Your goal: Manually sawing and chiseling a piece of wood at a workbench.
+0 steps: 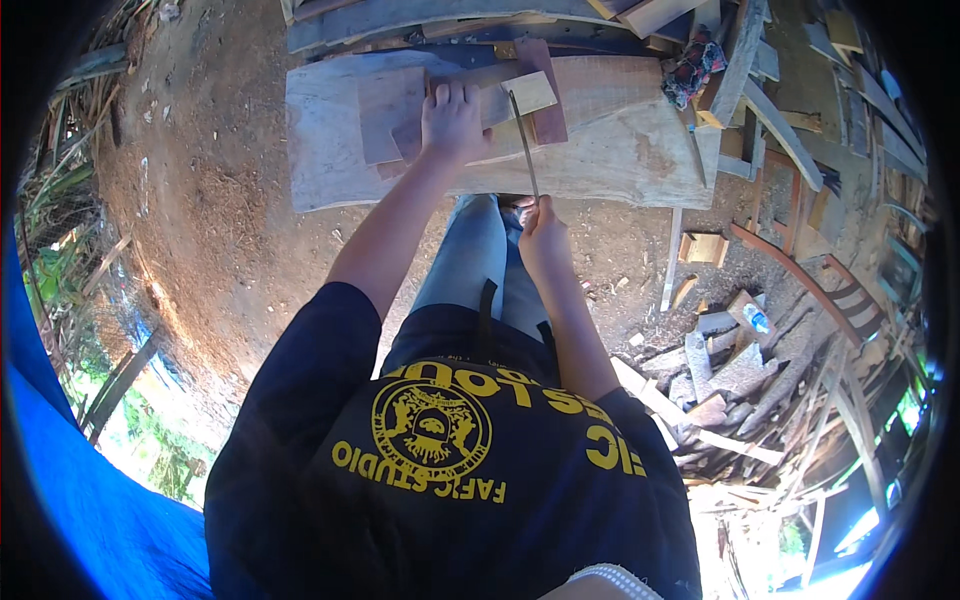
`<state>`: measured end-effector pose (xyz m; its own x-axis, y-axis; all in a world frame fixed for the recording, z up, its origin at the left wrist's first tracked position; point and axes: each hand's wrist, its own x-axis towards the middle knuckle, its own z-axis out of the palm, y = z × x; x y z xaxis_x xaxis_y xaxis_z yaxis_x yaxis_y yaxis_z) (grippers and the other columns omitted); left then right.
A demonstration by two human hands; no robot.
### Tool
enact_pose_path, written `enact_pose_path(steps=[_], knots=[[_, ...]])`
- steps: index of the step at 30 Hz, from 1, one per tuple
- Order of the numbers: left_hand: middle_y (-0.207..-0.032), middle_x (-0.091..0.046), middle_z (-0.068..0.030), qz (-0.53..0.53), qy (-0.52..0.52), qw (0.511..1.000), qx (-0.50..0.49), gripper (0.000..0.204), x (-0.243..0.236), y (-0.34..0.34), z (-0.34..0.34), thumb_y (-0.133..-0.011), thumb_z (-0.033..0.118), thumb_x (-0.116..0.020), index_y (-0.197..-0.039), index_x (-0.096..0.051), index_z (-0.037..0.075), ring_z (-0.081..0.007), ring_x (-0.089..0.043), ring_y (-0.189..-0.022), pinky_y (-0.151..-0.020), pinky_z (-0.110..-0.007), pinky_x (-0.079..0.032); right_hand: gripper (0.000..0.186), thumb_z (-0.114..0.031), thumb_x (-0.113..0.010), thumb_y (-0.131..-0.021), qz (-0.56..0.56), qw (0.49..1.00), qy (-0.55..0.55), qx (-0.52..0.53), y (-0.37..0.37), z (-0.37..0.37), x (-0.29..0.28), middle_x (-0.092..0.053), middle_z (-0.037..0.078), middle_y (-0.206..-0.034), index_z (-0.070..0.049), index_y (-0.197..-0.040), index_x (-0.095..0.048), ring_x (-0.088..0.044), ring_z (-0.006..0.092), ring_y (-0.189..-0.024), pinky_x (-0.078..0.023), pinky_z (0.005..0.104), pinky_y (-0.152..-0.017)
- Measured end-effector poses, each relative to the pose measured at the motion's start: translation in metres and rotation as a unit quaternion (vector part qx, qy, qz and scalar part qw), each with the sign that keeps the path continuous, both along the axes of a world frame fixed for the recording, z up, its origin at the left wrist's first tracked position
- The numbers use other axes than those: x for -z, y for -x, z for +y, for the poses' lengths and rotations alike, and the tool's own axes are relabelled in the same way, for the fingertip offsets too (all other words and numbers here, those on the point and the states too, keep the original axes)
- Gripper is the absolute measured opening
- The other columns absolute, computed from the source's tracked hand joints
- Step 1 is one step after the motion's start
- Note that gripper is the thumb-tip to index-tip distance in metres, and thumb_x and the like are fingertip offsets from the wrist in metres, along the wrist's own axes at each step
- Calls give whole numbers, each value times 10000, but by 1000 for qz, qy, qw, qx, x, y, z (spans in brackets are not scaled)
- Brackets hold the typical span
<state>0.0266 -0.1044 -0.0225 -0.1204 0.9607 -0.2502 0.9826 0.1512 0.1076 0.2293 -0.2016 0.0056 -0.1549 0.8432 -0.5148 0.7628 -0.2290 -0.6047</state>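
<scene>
Bent over a wide pale slab bench (620,110), I have my left hand (455,122) pressed down on a wooden board (490,95), its fingers bent over the wood. Low by the bench's near edge, my right hand (545,235) is wrapped round the near end of a long, thin, dark tool (526,150). It looks like a saw or file seen edge-on; I cannot tell which. The tool's far end meets a small light wooden block (530,93). Reddish-brown board (548,122) lies under that block, and a greyish flat board (390,110) sits left of my left hand.
Planks (745,60) are stacked at the far right, beside a crumpled dark and red cloth (695,70). Offcuts and split wood (750,370) pile up on the ground to my right, near a curved reddish wooden frame (840,300). Blue sheeting (90,480) hangs at the lower left.
</scene>
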Motion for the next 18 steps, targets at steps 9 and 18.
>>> enact_pose_path(steps=[9,18], knots=[[-1139,-607,-154,-55,-1,995,82,678,-5,27,15,-655,416,-767,-1173,-502,69,-310,-625,-1055,-916,-449,-492,153,-206,-424,-1005,-33,999,-29,-13,19,37,4,-630,283,-756,-60,-1025,-467,-620,497,-731,-467,580,-563],[-1096,-682,-111,-67,104,987,98,649,-12,35,23,-724,506,-696,-1226,-562,118,-270,-674,-984,-805,-401,-547,137,-173,-433,-987,-6,999,-42,-27,22,29,-21,-622,308,-759,-43,-1014,-467,-617,510,-768,-472,591,-604]])
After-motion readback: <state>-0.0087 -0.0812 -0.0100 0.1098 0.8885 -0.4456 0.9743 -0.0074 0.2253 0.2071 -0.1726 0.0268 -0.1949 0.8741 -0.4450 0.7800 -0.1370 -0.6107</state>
